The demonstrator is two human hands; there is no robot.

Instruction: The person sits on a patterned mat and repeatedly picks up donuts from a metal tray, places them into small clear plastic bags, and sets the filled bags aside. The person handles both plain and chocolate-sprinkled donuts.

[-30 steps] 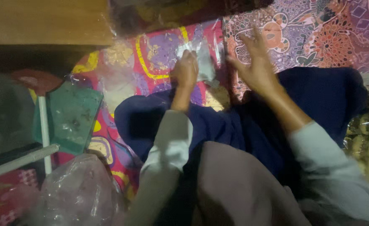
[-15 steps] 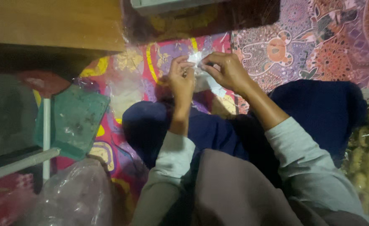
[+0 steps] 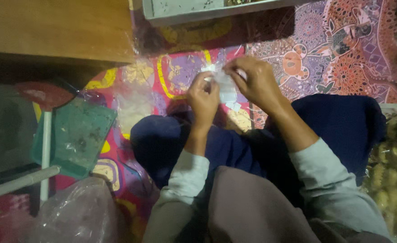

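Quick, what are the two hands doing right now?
Left hand: closed, pinching the small clear plastic bag.
Right hand: closed, gripping the same bag from the other side.

Home floor setting, likely a living space used for small food packing. Person sits cross-legged on a patterned mat [image 3: 342,49] with bright floral and animal prints, spread straight on the floor. Low wooden worktop [image 3: 54,27] at upper left, edge of a grey tray [image 3: 194,11] at top. Green dustpan [image 3: 74,135] and white-handled tool [image 3: 45,144] lie at left. Clear plastic bags [image 3: 72,216] nearby; pale round snacks [image 3: 394,180] heaped at right. Dim indoor light.
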